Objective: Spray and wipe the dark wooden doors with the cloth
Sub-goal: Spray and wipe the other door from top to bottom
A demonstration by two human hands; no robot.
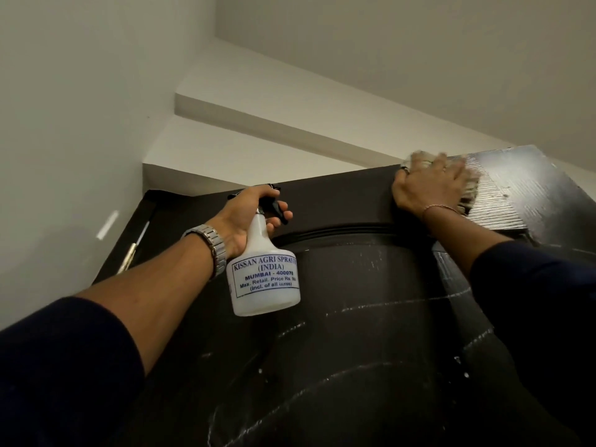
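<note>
Dark door [354, 285], raised right hand [432, 185] pressing cloth [469, 196]

The view tilts steeply upward toward a plain off-white ceiling [403, 53], which steps down in two pale recessed ledges [258, 124] running diagonally from the left toward the right. A smooth off-white wall [64, 124] fills the left side and carries a small bright patch of light [107, 225] low down. The lighting is dim and warm, with soft shadows under each ledge.
</note>
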